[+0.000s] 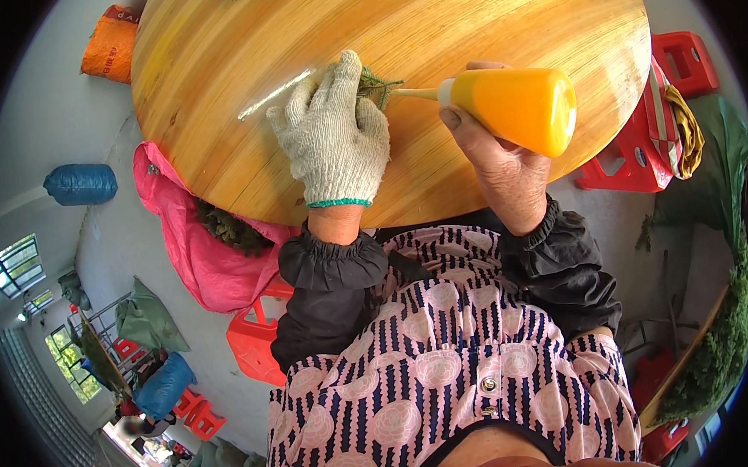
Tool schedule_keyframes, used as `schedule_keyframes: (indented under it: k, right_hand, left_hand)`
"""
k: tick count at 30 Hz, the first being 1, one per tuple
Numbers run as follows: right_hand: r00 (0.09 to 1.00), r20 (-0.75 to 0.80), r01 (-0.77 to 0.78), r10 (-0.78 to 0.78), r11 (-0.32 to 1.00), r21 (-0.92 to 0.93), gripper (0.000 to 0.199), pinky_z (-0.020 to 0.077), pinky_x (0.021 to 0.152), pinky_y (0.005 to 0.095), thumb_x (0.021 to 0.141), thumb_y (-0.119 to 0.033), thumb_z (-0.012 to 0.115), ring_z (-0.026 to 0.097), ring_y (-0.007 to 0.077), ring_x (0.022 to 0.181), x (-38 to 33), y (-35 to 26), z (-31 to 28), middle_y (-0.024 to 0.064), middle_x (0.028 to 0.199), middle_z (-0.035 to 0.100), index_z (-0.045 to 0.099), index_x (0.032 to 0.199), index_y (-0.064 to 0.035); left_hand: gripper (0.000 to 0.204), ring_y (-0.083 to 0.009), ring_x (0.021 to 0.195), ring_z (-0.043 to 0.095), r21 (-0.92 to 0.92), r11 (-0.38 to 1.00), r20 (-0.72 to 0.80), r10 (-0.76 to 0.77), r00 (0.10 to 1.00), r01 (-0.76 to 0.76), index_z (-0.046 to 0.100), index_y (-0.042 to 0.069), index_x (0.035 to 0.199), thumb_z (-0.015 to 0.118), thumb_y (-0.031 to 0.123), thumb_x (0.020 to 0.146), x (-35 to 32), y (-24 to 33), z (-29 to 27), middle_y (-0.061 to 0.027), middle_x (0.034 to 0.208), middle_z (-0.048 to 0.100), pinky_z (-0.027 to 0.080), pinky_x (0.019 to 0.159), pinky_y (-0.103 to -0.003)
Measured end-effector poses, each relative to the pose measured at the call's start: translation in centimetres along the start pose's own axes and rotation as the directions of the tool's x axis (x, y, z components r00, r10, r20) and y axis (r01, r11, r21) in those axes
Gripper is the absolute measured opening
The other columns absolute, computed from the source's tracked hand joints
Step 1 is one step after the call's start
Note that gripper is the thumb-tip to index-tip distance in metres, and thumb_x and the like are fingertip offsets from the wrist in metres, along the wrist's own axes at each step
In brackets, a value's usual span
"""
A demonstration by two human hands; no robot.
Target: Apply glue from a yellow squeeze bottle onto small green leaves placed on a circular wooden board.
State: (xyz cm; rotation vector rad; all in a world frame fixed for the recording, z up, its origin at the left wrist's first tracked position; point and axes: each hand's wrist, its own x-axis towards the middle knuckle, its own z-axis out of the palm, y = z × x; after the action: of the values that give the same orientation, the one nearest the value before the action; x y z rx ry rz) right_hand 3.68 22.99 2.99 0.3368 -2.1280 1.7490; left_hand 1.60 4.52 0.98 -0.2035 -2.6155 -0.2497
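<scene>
My left hand (334,143), in a pale knitted glove with a green cuff edge, is closed over a small green sprig (375,86) on the round wooden table. Most of the sprig is hidden under the fingers. A thin white strip (273,96) shows at the other side of the glove; whether it joins the sprig I cannot tell. My bare right hand (505,165) grips a yellow-orange squeeze bottle (519,104), tilted on its side. Its narrow nozzle (414,92) points left, with the tip close to the sprig.
The wooden table (219,115) spans the upper view. A pink sack (193,250) with greenery lies at its near left edge, beside a red stool (255,339). More red stools (629,160) and a green sack (714,173) stand right. Piled greenery (713,360) lies lower right.
</scene>
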Motion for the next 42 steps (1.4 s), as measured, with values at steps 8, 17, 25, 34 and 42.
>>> schedule_keyframes:
  k: [8, 17, 25, 34, 42]
  right_hand:
    - [0.986, 0.03, 0.164, -0.162, 0.948, -0.274, 0.024, 0.0573, 0.084, 0.0333, 0.077, 0.002, 0.085, 0.069, 0.0229, 0.093, -0.5, 1.1, -0.1, 0.0121, 0.114, 0.068, 0.074, 0.096, -0.0071]
    - [0.996, -0.078, -0.044, 0.053, 0.992, 0.117, 0.025, 0.0576, 0.082, 0.0325, 0.079, 0.001, 0.085, 0.068, 0.0215, 0.094, -0.5, 1.4, 0.4, 0.0106, 0.116, 0.066, 0.073, 0.099, -0.0075]
    - [0.967, -0.131, -0.16, 0.22, 0.919, 0.36, 0.035, 0.0566, 0.082, 0.0278, 0.081, 0.002, 0.083, 0.068, 0.0156, 0.092, -0.5, 1.4, 0.4, 0.0078, 0.109, 0.07, 0.068, 0.113, -0.0009]
    - [0.932, -0.132, -0.236, 0.339, 0.841, 0.487, 0.046, 0.0558, 0.082, 0.0267, 0.085, 0.001, 0.081, 0.067, 0.0127, 0.093, -0.6, 1.3, -0.2, 0.0058, 0.106, 0.07, 0.06, 0.126, 0.0013]
    - [0.924, -0.123, -0.249, 0.363, 0.811, 0.53, 0.045, 0.0555, 0.082, 0.0263, 0.086, 0.001, 0.08, 0.067, 0.0121, 0.095, -0.7, 1.6, -0.4, 0.0057, 0.107, 0.07, 0.059, 0.127, 0.0006]
  left_hand:
    - [0.051, -0.0344, 0.112, 0.061, 0.003, 1.0, 0.0, 0.008, 1.0, -0.008, 0.067, 0.013, 0.135, 0.069, 0.013, 0.084, -0.1, -0.1, 0.3, -0.0094, 0.12, 0.074, 0.042, 0.104, -0.049]
    - [0.051, -0.0344, 0.112, 0.062, 0.003, 1.0, -0.009, 0.023, 1.0, -0.023, 0.068, 0.013, 0.134, 0.07, 0.012, 0.083, -0.1, -0.3, 0.3, -0.0096, 0.123, 0.073, 0.043, 0.104, -0.049]
    - [0.052, -0.0351, 0.113, 0.062, 0.015, 1.0, 0.003, 0.021, 1.0, -0.021, 0.068, 0.013, 0.134, 0.07, 0.013, 0.083, 0.0, -0.4, 0.4, -0.0101, 0.124, 0.073, 0.043, 0.105, -0.049]
    - [0.053, -0.0356, 0.115, 0.061, 0.035, 0.999, 0.041, 0.003, 0.999, -0.004, 0.066, 0.014, 0.137, 0.069, 0.014, 0.084, 0.0, 0.0, 0.0, -0.0099, 0.125, 0.072, 0.042, 0.106, -0.049]
    - [0.053, -0.036, 0.115, 0.061, 0.024, 0.999, 0.026, 0.04, 0.999, -0.041, 0.066, 0.012, 0.137, 0.068, 0.013, 0.084, 0.1, -0.4, -0.1, -0.0112, 0.124, 0.072, 0.042, 0.105, -0.049]
